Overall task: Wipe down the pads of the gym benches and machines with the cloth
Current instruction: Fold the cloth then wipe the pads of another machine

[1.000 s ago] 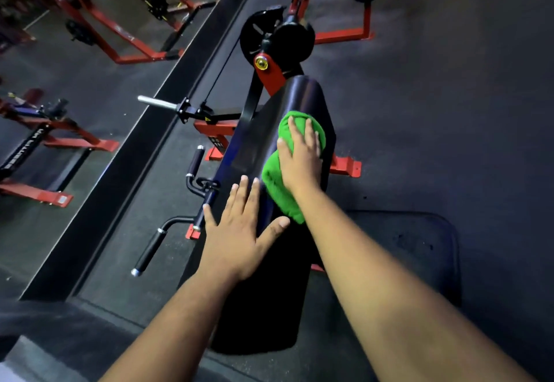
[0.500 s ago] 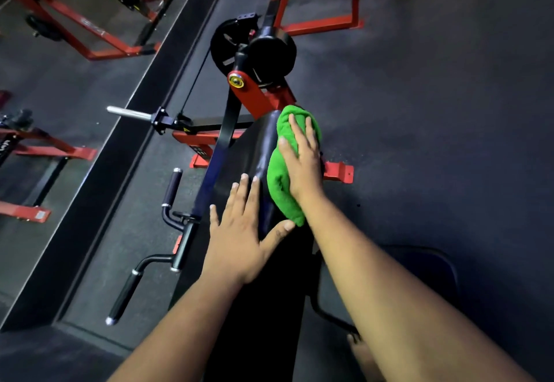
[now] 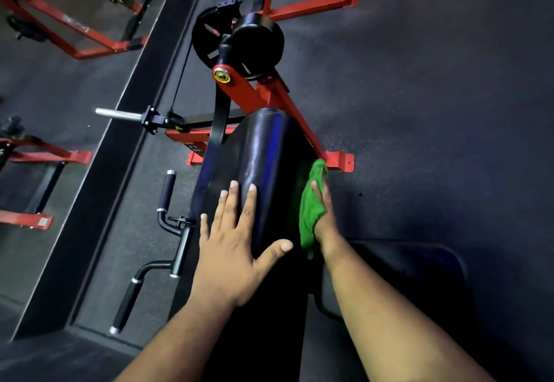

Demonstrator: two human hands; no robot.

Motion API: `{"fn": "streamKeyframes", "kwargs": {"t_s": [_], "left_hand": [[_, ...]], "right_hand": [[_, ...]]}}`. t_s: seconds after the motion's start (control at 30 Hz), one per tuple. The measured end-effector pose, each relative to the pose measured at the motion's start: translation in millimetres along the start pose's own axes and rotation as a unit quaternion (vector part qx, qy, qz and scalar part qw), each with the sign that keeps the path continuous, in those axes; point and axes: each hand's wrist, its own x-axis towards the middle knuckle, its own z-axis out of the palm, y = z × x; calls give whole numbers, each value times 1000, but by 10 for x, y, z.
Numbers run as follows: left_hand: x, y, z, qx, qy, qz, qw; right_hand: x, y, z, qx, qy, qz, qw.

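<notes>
Green cloth (image 3: 310,210) lies against the right edge of the black pad (image 3: 263,165) — pressed there by the right hand (image 3: 325,216), fingers straight (palm side hidden); the left hand (image 3: 230,243) rests flat on the pad's top, fingers spread, holding nothing.

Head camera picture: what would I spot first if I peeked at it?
Probably the bright green cloth, pressed by the right hand against the right side of the long black pad in the middle. Next, the left hand spread flat on the pad. Beyond it stand the red frame and black weight plates.
</notes>
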Motion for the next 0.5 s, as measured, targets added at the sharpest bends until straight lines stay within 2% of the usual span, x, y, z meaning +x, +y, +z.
{"fn": "streamKeyframes", "kwargs": {"t_s": [0.07,0.2,0.27,0.33,0.4,0.43,0.5], "left_hand": [[4,-2,-3,-3,-1,0,1000],[2,1,0,1,1,6,1000],[6,-12,-4,-2,0,5,1000],[21,-15,-2,-6,-3,2,1000],[22,-10,-14,-3,-7,-3,1000],[21,-8,-18,-5,-8,-5,1000],[25,-9,-18,-17,-6,-9,1000]], "right_hand": [[-225,79,-14,9,2,27,1000],[-611,-738,319,-89,9,-116,989],[-622,-1189,521,-121,-22,-234,964],[-445,-1477,706,-261,-64,-301,915],[-121,-1704,840,-426,-68,-283,857],[29,-1782,877,-469,-65,-266,840],[182,-1830,905,-492,-62,-245,833]]}}
